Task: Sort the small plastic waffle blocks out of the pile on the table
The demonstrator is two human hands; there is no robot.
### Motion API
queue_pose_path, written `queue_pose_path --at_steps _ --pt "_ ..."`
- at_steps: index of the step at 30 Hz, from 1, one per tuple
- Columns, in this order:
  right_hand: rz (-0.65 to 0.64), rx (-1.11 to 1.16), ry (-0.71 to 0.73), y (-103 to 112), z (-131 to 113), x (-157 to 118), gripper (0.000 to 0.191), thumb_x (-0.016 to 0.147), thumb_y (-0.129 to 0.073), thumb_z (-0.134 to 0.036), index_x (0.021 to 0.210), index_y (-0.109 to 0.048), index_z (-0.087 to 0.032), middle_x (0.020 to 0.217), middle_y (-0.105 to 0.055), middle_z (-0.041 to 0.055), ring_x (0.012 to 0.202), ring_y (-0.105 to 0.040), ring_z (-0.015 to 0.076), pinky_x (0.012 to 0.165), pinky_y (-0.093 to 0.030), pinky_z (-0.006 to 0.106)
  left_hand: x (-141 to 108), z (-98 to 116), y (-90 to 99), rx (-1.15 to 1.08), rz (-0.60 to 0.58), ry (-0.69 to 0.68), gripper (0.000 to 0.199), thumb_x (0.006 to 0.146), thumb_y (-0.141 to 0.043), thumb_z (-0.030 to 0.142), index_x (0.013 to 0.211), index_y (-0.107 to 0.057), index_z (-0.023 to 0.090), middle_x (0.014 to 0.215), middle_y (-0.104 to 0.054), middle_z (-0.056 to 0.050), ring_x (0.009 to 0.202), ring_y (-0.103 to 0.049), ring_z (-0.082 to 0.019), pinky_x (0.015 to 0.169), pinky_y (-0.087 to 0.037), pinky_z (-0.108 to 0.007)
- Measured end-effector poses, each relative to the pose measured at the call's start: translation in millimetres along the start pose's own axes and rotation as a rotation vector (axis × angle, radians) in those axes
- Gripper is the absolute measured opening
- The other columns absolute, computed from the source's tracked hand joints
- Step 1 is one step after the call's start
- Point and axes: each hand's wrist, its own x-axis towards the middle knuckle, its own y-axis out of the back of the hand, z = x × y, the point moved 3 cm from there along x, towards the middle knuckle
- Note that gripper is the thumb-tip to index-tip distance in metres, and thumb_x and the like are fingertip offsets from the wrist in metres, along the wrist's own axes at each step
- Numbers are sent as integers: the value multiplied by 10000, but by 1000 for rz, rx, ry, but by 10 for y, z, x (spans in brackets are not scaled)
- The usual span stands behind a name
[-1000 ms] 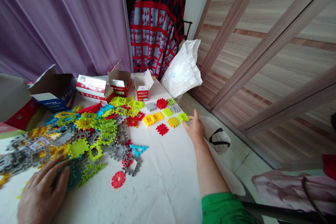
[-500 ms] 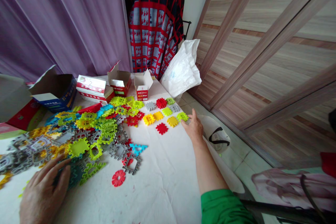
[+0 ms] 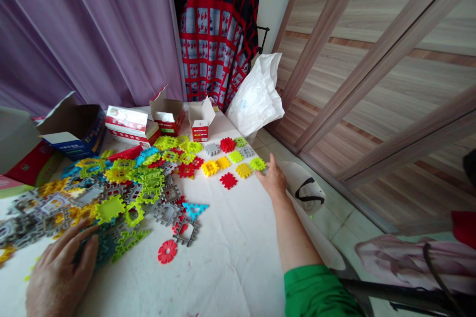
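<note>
Head view: I observe the person's left hand [image 3: 61, 270] at lower left, fingers curved over the near edge of the pile of interlocking pieces [image 3: 111, 208]; whether it grips anything cannot be told. A red disc [image 3: 167, 251] lies flat, below centre. Right of centre, the right hand [image 3: 273, 179] is open, thumb and forefinger apart, at a light-green tile [image 3: 258, 164]; contact is unclear. Red, yellow and grey tiles [image 3: 244, 171] lie left of it. Cartons [image 3: 126, 118] stand behind the pile, middle left. Purple curtain [image 3: 85, 25] occupies the upper left.
</note>
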Motion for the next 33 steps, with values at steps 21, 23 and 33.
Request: queue_pose_path --at_steps 21,23,33 --pt "67 -7 39 -98 89 25 872 816 -685 -373 1583 -325 -163 1258 -708 133 1129 -661 293 945 -510 396 -30 -93 -42 5 -43 40 427 909 -430 602 1060 -703 311 1454 -618 108 1312 -592 -326 1082 -476 -550" --pt "62 -19 34 -89 85 22 863 822 -686 -370 1581 -332 -160 1251 -710 135 1132 -664 295 936 -519 392 -30 -78 -35 18 -28 16 433 906 -437 587 1047 -714 285 1434 -638 84 1281 -616 -322 1058 -501 -522" --pt "26 -6 21 -116 142 49 835 837 -668 -376 1575 -340 -163 1291 -702 126 1165 -662 289 974 -512 394 -9 -36 -14 16 7 -37 421 902 -458 553 1024 -722 247 1368 -681 57 1225 -651 -317 1014 -514 -512"
